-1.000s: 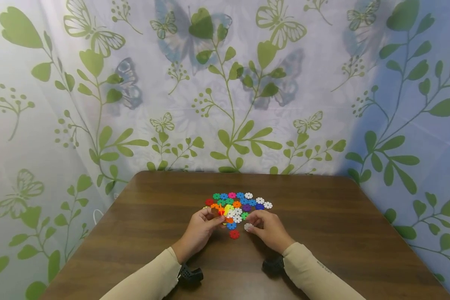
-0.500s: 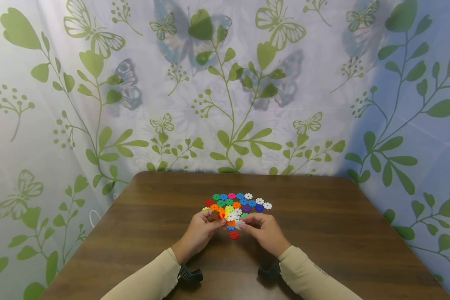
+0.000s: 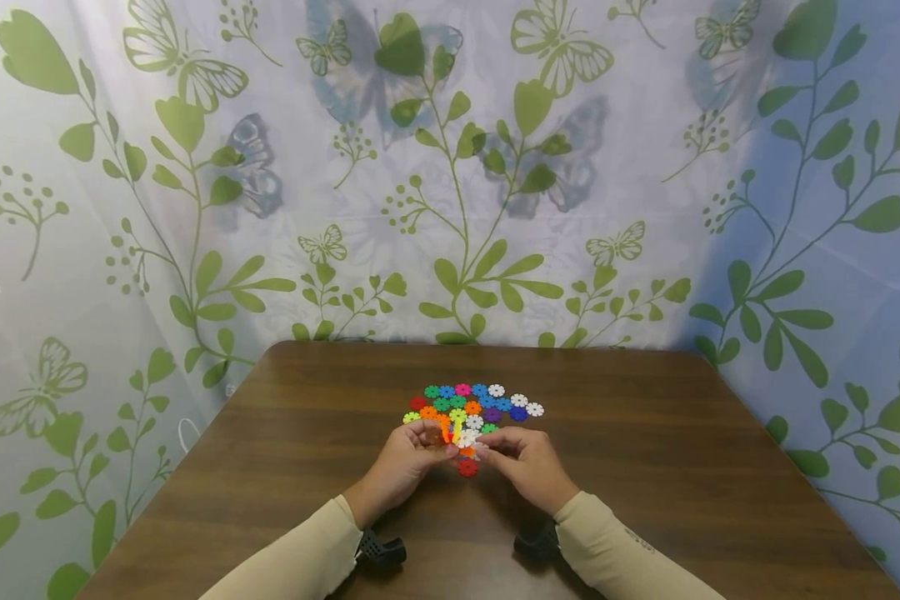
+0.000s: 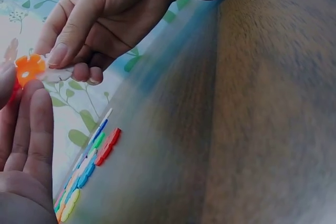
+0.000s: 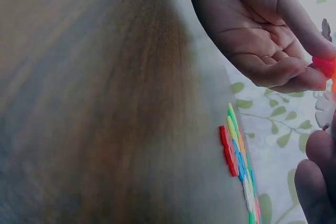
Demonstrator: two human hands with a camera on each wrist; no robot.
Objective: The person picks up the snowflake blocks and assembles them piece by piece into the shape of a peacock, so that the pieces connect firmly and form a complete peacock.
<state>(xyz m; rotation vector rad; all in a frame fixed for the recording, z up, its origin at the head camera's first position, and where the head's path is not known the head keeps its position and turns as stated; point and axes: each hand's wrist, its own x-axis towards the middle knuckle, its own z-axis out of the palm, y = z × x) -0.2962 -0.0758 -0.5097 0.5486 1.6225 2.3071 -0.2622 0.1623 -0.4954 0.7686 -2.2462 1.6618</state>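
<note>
Fingers and thumb of my left hand (image 3: 405, 457) grip a small cluster of joined plastic snowflake discs, with red, orange, yellow and white parts showing in the head view. My right hand (image 3: 534, 462) pinches a white snowflake disc (image 4: 58, 75) between thumb and fingers. In the left wrist view, this white disc meets the edge of an orange disc (image 4: 30, 68) in the cluster. A red piece (image 5: 323, 67) shows at the left fingertips in the right wrist view. The hands are close together above the table, partly hiding the cluster.
Just beyond the hands, many-coloured loose snowflake discs (image 3: 462, 390) lie flat on the brown wooden table (image 3: 645, 467). A single red disc (image 3: 468, 468) lies nearest the person. A leaf-and-butterfly patterned curtain (image 3: 465, 167) hangs behind the table's far edge.
My right hand has moved left with the white disc, bringing it from beside the pile to the cluster. The left hand has shifted slightly right, still holding the cluster.
</note>
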